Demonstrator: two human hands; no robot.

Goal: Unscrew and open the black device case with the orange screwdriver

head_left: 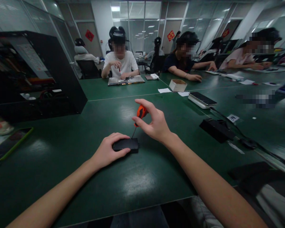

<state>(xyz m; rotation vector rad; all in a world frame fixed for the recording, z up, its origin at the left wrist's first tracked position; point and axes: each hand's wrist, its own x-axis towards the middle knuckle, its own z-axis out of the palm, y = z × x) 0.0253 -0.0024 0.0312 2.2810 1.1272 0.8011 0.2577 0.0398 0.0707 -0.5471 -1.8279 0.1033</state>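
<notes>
Screwdriver (pixel 141 111) slanted within curled fingers of right hand (pixel 156 123), tip at far edge of black box (pixel 123 145) left hand (pixel 109 148) pinched; tilt seemingly risked slipping.

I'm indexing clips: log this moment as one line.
left hand: on black box; right hand: orange screwdriver, tip at box's far edge

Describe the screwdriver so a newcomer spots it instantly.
On the near side of the green table, the left hand grips a small black block. Above it, the right hand holds the screwdriver, its thin shaft slanting down to the block's far edge. Its orange-and-black handle sets it apart from the black block.
</notes>
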